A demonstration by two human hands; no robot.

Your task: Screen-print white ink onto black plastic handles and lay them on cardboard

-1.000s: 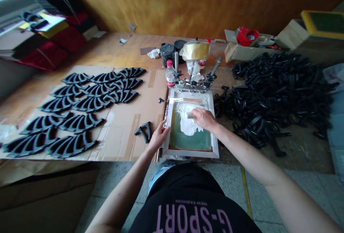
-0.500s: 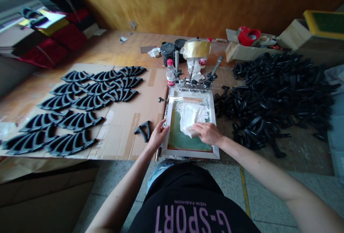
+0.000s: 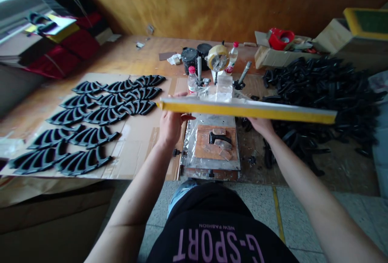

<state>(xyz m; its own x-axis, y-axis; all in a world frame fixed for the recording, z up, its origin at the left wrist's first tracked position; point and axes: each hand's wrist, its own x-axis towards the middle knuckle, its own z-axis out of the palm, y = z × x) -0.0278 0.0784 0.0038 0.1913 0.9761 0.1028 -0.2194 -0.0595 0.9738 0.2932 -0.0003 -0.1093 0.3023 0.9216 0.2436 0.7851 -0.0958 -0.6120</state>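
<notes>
A screen-printing frame (image 3: 242, 110) is raised at the back of the printing stand, its yellow and grey front edge toward me. My left hand (image 3: 171, 123) grips its left end, fingers above the edge and thumb below. My right hand (image 3: 261, 125) is at the frame's right half; its fingers are hidden behind the edge, so what they hold does not show. Below the frame, a black curved plastic handle (image 3: 222, 138) lies in a brown jig block (image 3: 201, 146) with clear pieces, on the metal base plate (image 3: 189, 162).
Rows of black handles (image 3: 100, 117) cover the cardboard on the left. A heap of loose black parts (image 3: 315, 89) lies on the right. Behind the stand are a red-capped bottle (image 3: 192, 79), black tubs (image 3: 189, 57) and a tape roll (image 3: 218, 57). A box with red tape (image 3: 280, 55) stands farther right.
The printing frame has gone from lying flat to raised, uncovering the jig and a black handle. My left hand has moved up to its edge; the white cloth in my right hand no longer shows.
</notes>
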